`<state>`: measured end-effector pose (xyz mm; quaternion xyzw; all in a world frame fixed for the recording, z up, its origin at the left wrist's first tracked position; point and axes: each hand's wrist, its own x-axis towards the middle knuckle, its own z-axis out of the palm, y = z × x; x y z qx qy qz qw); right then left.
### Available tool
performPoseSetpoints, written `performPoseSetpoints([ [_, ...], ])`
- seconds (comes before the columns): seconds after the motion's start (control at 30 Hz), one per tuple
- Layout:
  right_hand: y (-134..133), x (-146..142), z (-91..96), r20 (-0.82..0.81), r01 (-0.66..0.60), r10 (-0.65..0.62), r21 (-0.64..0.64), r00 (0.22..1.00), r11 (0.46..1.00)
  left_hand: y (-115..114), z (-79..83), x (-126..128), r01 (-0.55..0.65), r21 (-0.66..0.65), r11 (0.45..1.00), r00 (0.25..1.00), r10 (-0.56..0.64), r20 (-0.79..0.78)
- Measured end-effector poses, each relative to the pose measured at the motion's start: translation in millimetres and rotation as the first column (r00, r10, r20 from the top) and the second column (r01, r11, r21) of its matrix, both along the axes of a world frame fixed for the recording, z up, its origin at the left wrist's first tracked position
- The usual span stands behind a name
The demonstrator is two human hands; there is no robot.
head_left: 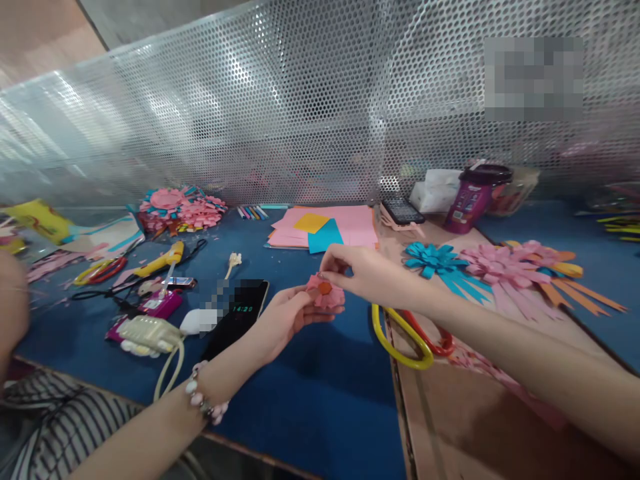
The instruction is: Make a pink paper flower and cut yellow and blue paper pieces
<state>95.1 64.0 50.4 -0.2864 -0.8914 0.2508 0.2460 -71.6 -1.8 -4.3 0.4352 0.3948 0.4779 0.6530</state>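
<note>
"Keeping to your left hand (285,315) first, how does it stand?"

"You have it nearly closed, thumb above and fingers underneath, around the lower left part of a pink paper flower (332,298). The flower faces up toward you, and its orange centre (325,288) is in plain sight."

"And your right hand (347,268)?"

"You bring it in from the other side, with thumb and forefinger pinched together on the flower's upper edge. The remaining fingers are curled in; you hide part of them, so I can't tell how tightly."

"So where is the flower?"

"Between your two hands, in front of you over the blue tabletop (345,387), on the near side of a stack of pink paper (359,228). A yellow sheet (311,223) and a blue sheet (326,237) lie on that stack."

"What do you have close by?"

"Left of your left hand lies a black phone (247,310), partly behind your forearm. Beyond your right forearm, you have a blue paper rosette (434,259) and a pink paper rosette (490,262), both with trailing strips. Nearer you, below that forearm, the yellow handle (419,361) and red handle (443,345) of scissors show. Farther back stands a purple cup (469,202) with a dark lid (486,173)."
</note>
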Motion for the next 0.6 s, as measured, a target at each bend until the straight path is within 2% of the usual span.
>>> performPoseSetpoints([
  [0.3, 5.4, 2.0, -5.0, -0.004, -0.042, 0.042, 0.044, 0.999, 0.998, -0.1, -1.0, 1.2, -0.037, 0.015, 0.999, 0.998, 0.038, -0.049],
  [0.6, 3.0, 0.9, -2.8, 0.003, 0.003, -0.003, 0.014, 1.000, 1.000, 1.3, -1.6, -0.6, -0.082, 0.015, 0.996, 0.995, 0.083, -0.057],
])
